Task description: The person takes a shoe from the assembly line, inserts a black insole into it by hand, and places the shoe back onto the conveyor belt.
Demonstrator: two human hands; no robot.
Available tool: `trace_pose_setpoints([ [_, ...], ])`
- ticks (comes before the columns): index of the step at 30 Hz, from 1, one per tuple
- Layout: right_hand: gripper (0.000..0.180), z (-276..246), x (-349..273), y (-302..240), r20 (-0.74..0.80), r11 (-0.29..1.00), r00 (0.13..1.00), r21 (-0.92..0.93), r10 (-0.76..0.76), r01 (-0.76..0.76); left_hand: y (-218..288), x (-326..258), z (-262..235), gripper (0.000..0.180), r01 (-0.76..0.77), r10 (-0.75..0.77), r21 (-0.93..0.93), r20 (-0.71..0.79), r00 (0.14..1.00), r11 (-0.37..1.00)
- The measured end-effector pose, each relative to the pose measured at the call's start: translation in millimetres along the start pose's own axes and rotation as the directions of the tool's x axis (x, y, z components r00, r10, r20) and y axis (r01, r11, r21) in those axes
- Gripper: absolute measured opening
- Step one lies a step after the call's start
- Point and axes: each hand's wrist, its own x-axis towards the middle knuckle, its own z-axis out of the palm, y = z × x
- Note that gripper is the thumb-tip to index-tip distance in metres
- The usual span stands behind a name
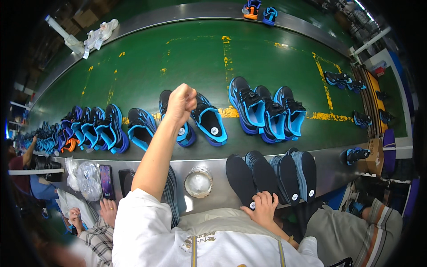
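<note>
Green surface (200,58) before us carries black-and-blue shoes (202,106); nearer lie fanned black insoles (239,174). Our left hand (181,103) is fisted above the shoes; our right hand (263,207) touches the insoles, pinching we can't tell. Dragging carelessly could scatter them.

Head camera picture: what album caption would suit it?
Curled left hand near black-and-blue shoes on a green surface, right hand touching a dark insole.

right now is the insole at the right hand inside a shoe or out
Out: the insole lies on the metal ledge, apart from the shoes, with the right hand at its near end.
</note>
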Motion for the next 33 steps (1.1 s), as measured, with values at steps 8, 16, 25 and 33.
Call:
trace_pose_setpoints([
  [8,0.038,-79.5,35.0,21.0,0.055,0.798,0.981,0.575,0.185,-0.183,-56.7,9.9,80.7,0.017,0.277,-0.354,0.337,0.194,0.915,0.900],
  [16,0.046,-111.6,140.7,65.2,-0.354,0.956,0.935,0.268,-0.015,0.117,-107.3,30.9,84.4,0.024,-0.095,0.069,0.769,0.066,0.995,0.633],
  [25,0.045,-50.2,155.0,105.7,-0.132,0.996,0.989,-0.039,0.074,-0.080,-113.0,39.7,105.4,0.037,-0.176,0.110,0.872,0.141,0.984,0.456],
  [33,0.012,-108.8,178.2,83.3,-0.270,0.960,0.922,-0.111,-0.277,0.256,-102.4,66.0,109.3,0.049,-0.248,0.031,0.969,0.248,0.968,-0.002],
])
